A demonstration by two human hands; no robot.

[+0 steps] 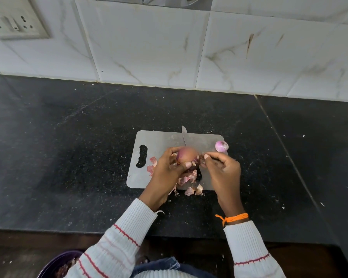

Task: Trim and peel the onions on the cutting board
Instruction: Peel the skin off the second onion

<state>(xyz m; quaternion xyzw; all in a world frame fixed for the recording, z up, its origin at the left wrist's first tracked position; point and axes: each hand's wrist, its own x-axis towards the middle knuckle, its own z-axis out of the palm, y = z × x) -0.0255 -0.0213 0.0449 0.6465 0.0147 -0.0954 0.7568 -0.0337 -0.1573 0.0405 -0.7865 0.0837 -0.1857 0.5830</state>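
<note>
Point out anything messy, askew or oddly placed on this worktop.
Onion skins litter the cutting board, and a few have spilled past its near edge onto the black counter. The knife lies loose on the board under the hands, its tip poking past the far edge. A peeled onion sits at the board's right edge.

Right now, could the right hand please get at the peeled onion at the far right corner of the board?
Probably yes: the peeled onion sits just beyond the right hand, with nothing between them, though its fingers are pinching skin on the other onion.
</note>
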